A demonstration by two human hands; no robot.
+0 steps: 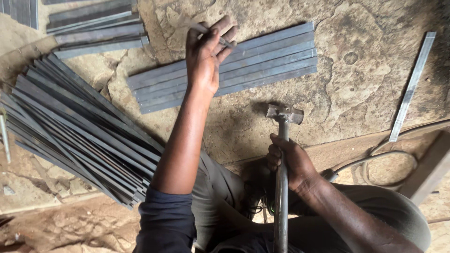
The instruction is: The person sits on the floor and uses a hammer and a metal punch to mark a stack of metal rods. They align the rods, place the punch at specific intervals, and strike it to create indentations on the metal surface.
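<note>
A hammer point(284, 114) with a metal handle stands head-down on the rough stone floor point(365, 70), gripped around its shaft by the right hand point(287, 161). The left hand point(205, 56) pinches a small thin metal piece, too small to identify, over a neat row of flat steel strips point(267, 58). A larger fanned pile of strips point(70, 126) lies toward the floor's left edge.

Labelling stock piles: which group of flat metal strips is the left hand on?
The neat middle row of strips, side by side under the left hand; the fanned heap and top-left stack lie untouched.
</note>
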